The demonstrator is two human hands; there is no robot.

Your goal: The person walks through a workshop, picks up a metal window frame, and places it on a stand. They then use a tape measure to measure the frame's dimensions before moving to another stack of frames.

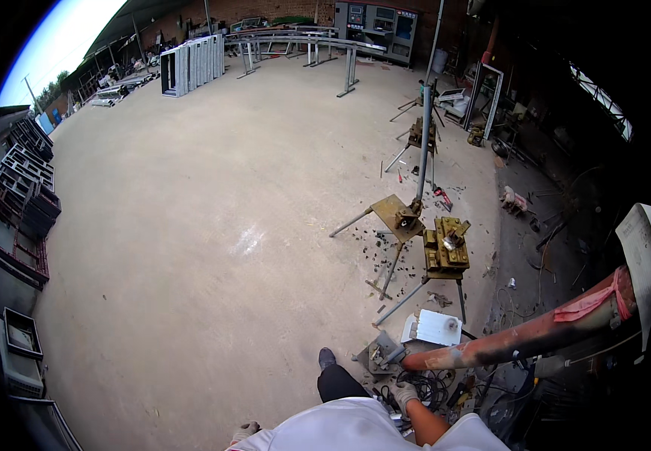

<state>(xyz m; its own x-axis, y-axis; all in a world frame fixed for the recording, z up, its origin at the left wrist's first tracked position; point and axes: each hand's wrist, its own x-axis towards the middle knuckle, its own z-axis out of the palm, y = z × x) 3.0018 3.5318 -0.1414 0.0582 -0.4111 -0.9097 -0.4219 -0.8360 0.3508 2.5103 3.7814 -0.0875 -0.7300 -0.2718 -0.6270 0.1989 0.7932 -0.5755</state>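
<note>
My right hand (406,395) wears a light work glove and hangs beside my hip, fingers loosely apart, holding nothing that I can see. It is just above a coil of black cable (432,385) and below the end of a rusty red pipe (505,342), which slants up to the right. My left hand (244,431), also gloved, shows only partly at the bottom edge by my white shirt. My dark shoe (327,357) stands on the concrete next to a small grey metal machine (382,352).
Two tripod stands with yellow-brown tops (397,214) (445,244) stand ahead, one carrying a grey upright pipe (424,143). A white flat box (434,327) lies near my feet. Metal window frames (25,188) are stacked at the left and more frames (194,64) stand at the back. The shed on the right is dark and cluttered.
</note>
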